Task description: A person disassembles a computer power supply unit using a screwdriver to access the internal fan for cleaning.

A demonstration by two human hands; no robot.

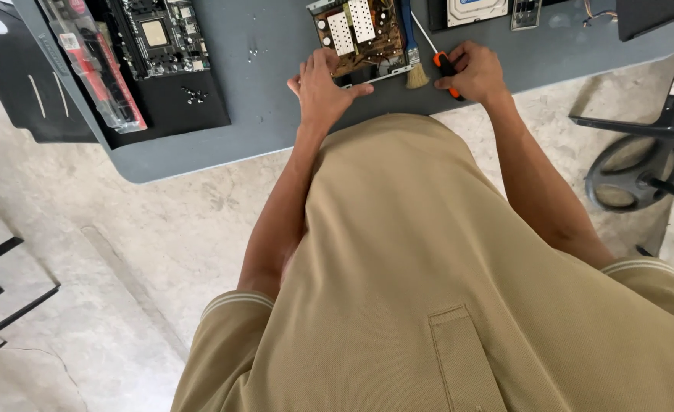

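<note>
Matte grey desk (276,114): left hand (323,88) flat on circuit board (364,38), right hand (470,70) clenching screwdriver (445,72).

Grey table (276,114): circuit board (364,38), brush (412,46), probably screws (193,95).

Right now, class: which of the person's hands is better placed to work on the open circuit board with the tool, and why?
The right hand: it already grips the orange-handled screwdriver beside the circuit board. The left hand lies flat on the board's near edge, steadying it.
</note>
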